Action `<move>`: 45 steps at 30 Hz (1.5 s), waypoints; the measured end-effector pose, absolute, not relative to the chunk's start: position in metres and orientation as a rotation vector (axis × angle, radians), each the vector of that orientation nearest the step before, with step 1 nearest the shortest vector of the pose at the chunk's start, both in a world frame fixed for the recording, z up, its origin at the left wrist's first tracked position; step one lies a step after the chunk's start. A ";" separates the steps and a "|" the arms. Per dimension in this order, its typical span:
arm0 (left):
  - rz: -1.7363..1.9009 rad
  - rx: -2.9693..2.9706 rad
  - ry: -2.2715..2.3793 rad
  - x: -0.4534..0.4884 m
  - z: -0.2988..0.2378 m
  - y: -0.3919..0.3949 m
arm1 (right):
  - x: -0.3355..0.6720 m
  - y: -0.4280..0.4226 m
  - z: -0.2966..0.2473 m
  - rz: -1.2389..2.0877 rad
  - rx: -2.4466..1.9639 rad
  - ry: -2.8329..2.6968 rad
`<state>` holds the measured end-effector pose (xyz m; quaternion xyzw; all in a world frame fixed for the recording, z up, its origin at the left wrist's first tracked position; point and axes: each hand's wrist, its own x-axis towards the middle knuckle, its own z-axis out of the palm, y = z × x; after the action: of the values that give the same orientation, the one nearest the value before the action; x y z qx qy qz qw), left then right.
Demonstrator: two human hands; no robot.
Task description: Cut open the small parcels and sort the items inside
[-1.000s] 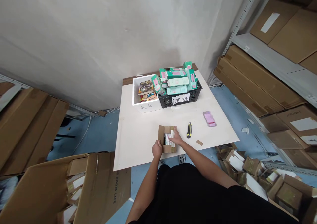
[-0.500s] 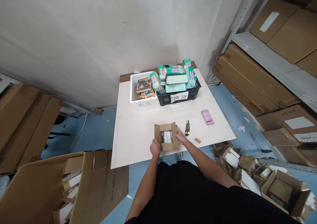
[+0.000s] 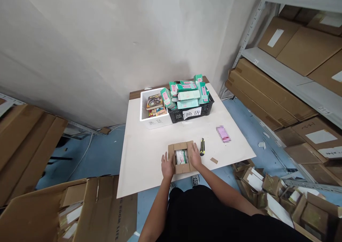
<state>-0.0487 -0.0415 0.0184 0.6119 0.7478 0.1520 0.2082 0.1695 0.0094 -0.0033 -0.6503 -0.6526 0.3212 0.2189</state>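
Note:
A small cardboard box [image 3: 182, 168] with its flaps folded out sits at the near edge of the white-topped table. Inside it lie white-and-green packets [image 3: 182, 156], partly hidden by the flaps. My left hand [image 3: 167, 167] rests against the box's left side, fingers spread and pointing up. Along the right flap lies my right hand [image 3: 195, 157], its fingers stretched out and touching the cardboard. Just right of that hand is a yellow-and-black box cutter [image 3: 202, 147]. A scrap of cardboard [image 3: 214, 160] lies nearer the table edge.
At the back of the table [image 3: 141, 156] stand a white foam box [image 3: 157, 122] with books and a black basket [image 3: 205, 110] heaped with green-and-pink cartons. A pixelated pink item [image 3: 223, 134] lies at right. Shelving [image 3: 288, 65] and large cartons [image 3: 107, 206] flank the table.
My left hand has loosened from the box's left flap, its fingers now spread. My right hand has moved up along the right flap. The view has tilted up slightly.

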 end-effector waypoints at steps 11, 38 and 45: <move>0.225 1.942 1.615 -0.058 0.009 -0.049 | 0.152 0.017 0.019 0.897 -1.840 -2.300; 0.247 1.855 1.712 -0.027 0.011 -0.063 | 0.125 0.084 0.018 0.750 -1.664 -2.092; 0.253 1.870 1.718 -0.019 0.009 -0.053 | 0.110 0.083 0.007 1.003 -1.751 -2.378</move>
<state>-0.0194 -0.0529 0.0088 0.7012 0.6442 0.0948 0.2905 0.1101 0.0835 0.0070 -0.5615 -0.7624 0.3215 0.0113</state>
